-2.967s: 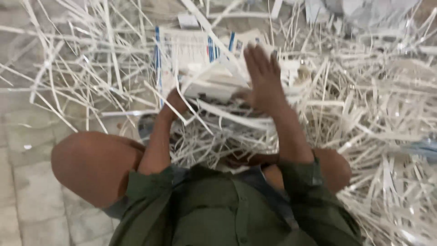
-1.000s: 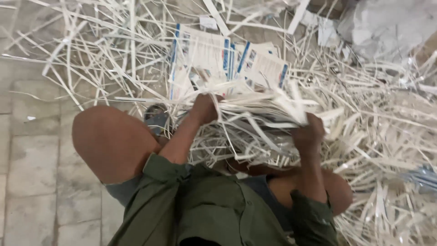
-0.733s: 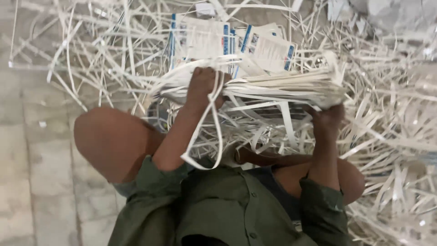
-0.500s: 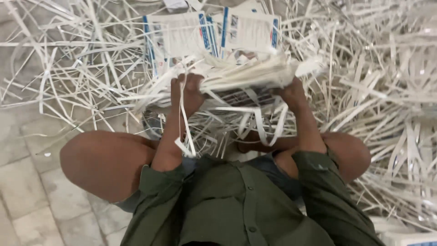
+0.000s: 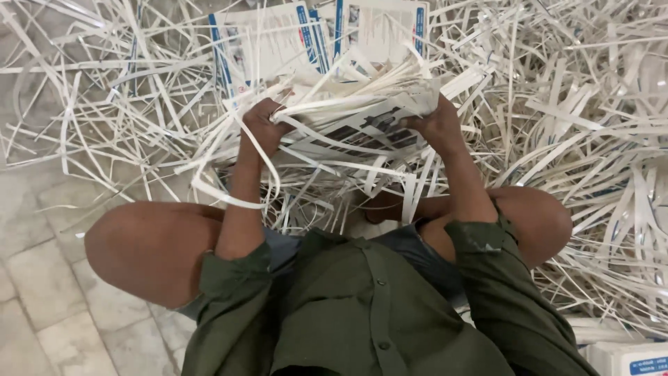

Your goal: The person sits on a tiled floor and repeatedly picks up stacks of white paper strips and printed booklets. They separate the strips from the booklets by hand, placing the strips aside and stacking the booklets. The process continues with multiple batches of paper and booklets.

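Across the tiled floor [image 5: 42, 278], white paper strips [image 5: 570, 139] lie heaped beside printed sheets [image 5: 271, 45].

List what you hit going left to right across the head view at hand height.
Loose paper strips on the floor → left hand → bundle of strips and printed sheets → right hand → heap of white paper strips.
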